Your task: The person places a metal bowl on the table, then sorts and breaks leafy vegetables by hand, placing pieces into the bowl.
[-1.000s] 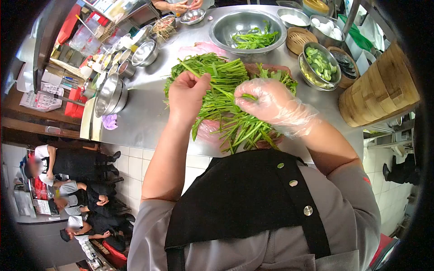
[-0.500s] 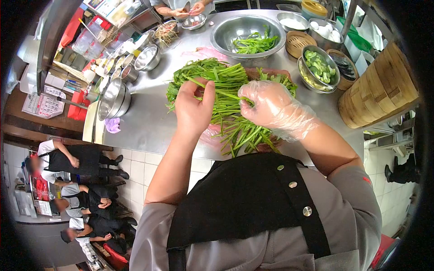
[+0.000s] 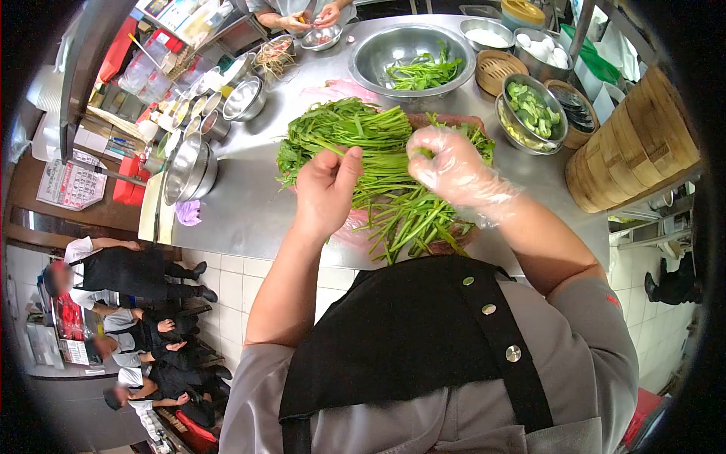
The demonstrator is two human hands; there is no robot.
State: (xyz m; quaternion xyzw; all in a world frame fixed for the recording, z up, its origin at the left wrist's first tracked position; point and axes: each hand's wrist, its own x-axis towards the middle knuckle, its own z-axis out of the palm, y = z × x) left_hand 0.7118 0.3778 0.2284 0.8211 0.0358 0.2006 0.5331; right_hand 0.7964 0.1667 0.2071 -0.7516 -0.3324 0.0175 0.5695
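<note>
A big bunch of long-stemmed leafy greens [image 3: 386, 144] lies on the steel table, leaves to the left and cut stems toward me. Over its left part, my bare left hand [image 3: 329, 185] is closed, thumb against fingers, on a green stalk whose tip shows above the fingers. My right hand [image 3: 446, 166], in a clear plastic glove, is curled closed at the bunch's right side. A bit of green stalk shows inside its fingers. Beyond the bunch stands a wide steel bowl [image 3: 363, 72] with some picked greens [image 3: 427, 73] in it.
Right of the bowl are a bamboo steamer lid [image 3: 496, 70], a bowl of cut green vegetables [image 3: 533, 110], a pot of eggs [image 3: 543, 50] and tall stacked bamboo steamers [image 3: 631, 144]. Steel bowls [image 3: 189, 170] line the left. Across the table, a co-worker's hands [image 3: 311, 18] work over a small bowl.
My hands have drawn apart slightly; the stalk that stretched between them no longer does. My right hand has turned and risen a little. The left stays nearly in place.
</note>
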